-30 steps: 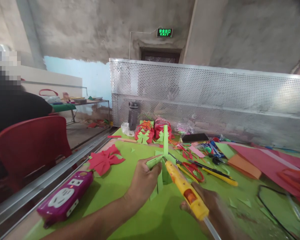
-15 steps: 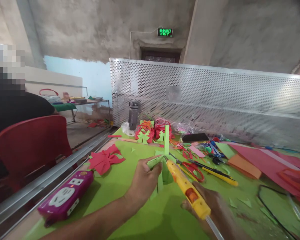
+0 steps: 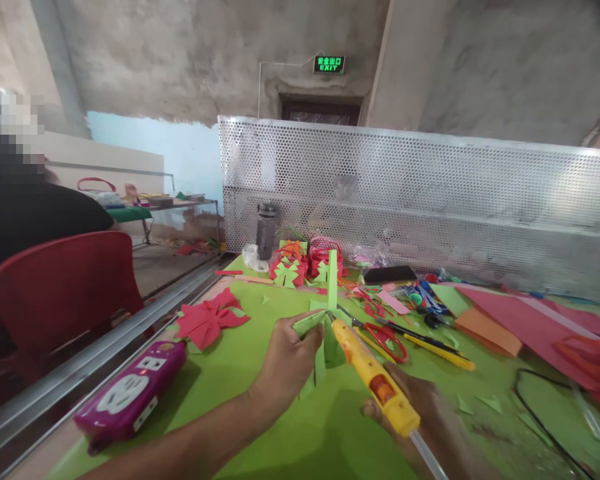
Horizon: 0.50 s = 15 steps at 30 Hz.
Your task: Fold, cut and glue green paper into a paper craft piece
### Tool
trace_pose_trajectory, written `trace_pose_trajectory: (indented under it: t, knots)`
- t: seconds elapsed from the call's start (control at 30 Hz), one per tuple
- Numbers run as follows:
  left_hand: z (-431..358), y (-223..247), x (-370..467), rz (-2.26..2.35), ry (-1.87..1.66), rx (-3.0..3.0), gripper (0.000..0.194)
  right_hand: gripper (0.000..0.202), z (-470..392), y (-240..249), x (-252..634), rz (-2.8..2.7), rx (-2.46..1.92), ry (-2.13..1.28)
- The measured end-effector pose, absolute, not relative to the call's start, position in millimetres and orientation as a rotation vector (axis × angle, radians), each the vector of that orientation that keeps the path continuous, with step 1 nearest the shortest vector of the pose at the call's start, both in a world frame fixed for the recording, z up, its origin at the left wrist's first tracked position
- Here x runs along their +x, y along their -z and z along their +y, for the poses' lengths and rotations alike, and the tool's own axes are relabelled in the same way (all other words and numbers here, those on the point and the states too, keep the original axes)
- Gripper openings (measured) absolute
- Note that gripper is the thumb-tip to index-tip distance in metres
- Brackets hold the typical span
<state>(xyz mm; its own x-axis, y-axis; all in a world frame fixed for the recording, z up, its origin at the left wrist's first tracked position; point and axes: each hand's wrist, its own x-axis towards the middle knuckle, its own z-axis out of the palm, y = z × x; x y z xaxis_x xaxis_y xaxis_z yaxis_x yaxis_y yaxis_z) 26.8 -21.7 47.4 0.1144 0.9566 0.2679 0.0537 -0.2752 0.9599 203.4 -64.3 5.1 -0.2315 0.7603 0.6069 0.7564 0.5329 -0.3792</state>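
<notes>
My left hand (image 3: 293, 353) is closed on a folded light-green paper piece (image 3: 307, 325), pinched between thumb and fingers. A narrow green strip (image 3: 333, 280) stands up from it, and more green flaps hang below. In my right hand (image 3: 410, 400) is a yellow glue gun (image 3: 375, 380), with a clear glue stick coming out of its rear. The gun's nozzle meets the green paper beside my left fingertips; whether glue is coming out is too small to see. Just beyond the gun lie scissors with red handles (image 3: 390, 340) and a yellow-and-black cutter knife (image 3: 437, 350).
A purple power strip (image 3: 133, 390) and a red paper shape (image 3: 213, 320) lie on the left. Red paper bags (image 3: 290, 263), a dark bottle (image 3: 267, 233) and a phone (image 3: 390, 275) stand or lie at the back. Coloured sheets (image 3: 535, 327) cover the right. A person sits at far left.
Almost nothing differs. Both hands keep their hold, and the nozzle stays at the green paper; the whole view has shifted very slightly.
</notes>
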Motion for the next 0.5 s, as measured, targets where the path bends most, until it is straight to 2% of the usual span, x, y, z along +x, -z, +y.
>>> trace_pose_trajectory:
  t: [0.23, 0.5]
  knots:
    - [-19.1, -46.7, 26.1, 1.039, -1.311, 1.520, 0.017, 0.024, -65.2, -4.2, 204.5, -2.009, -1.227, -0.052]
    - [-17.5, -43.0, 25.6, 1.074, -1.303, 1.469, 0.019, 0.020, -62.7, 1.1, 207.4, -1.971, -1.231, 0.042]
